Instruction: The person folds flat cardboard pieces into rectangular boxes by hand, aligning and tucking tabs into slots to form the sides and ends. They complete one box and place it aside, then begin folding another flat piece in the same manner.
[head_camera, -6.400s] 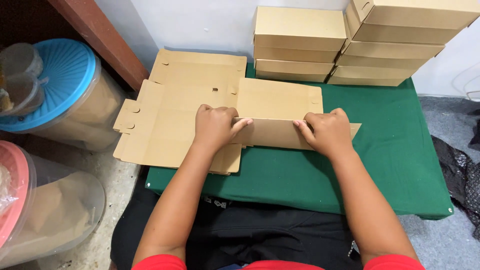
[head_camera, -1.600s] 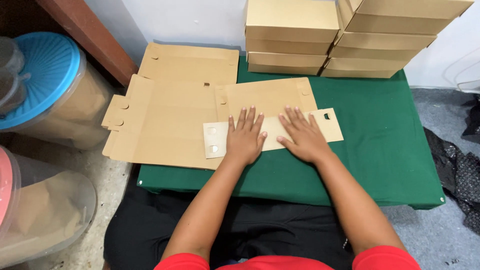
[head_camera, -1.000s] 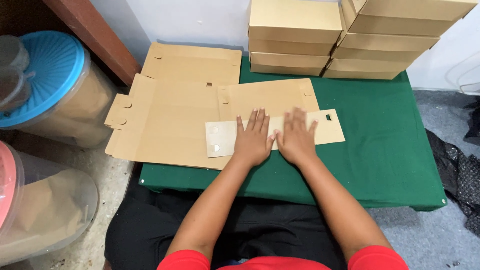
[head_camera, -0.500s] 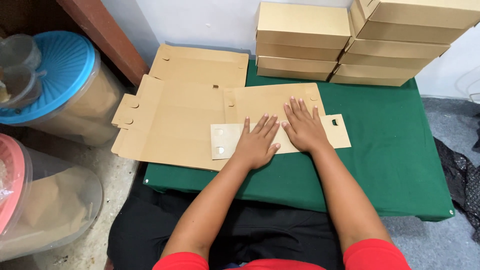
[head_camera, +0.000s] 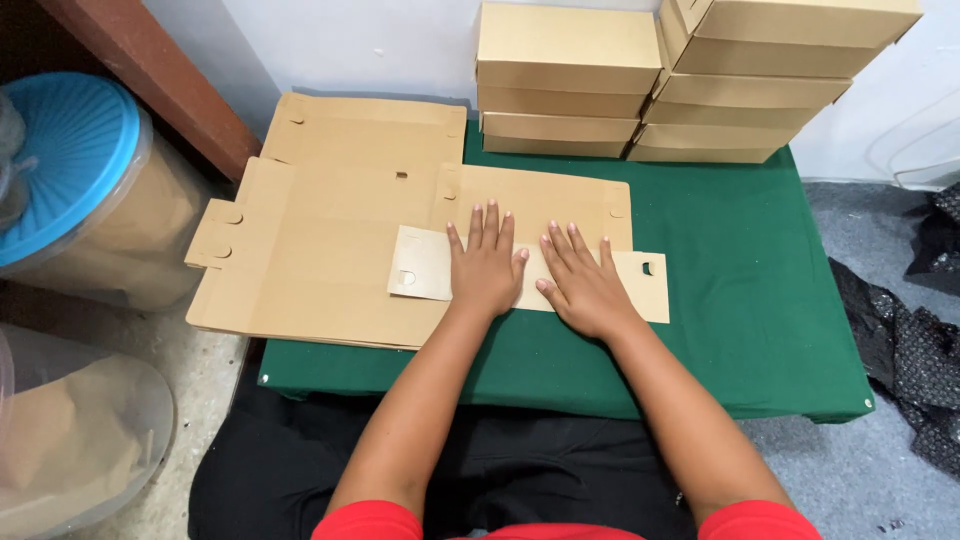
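Both hands, left hand (head_camera: 487, 268) and right hand (head_camera: 583, 285), lie flat with fingers spread on the cardboard flap (head_camera: 425, 277). The flap looks thin, light and bendy, so I think its long edges are best to hold.

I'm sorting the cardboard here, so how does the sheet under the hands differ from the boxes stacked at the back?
The flat cardboard sheet lies unfolded, with open tabs and slots; the stacked boxes are folded up and closed. The sheet overhangs the green table at its left edge; the boxes are piled in two stacks against the wall. The left hand and right hand press on the sheet's folded flap; nothing touches the boxes. Both are plain brown cardboard.
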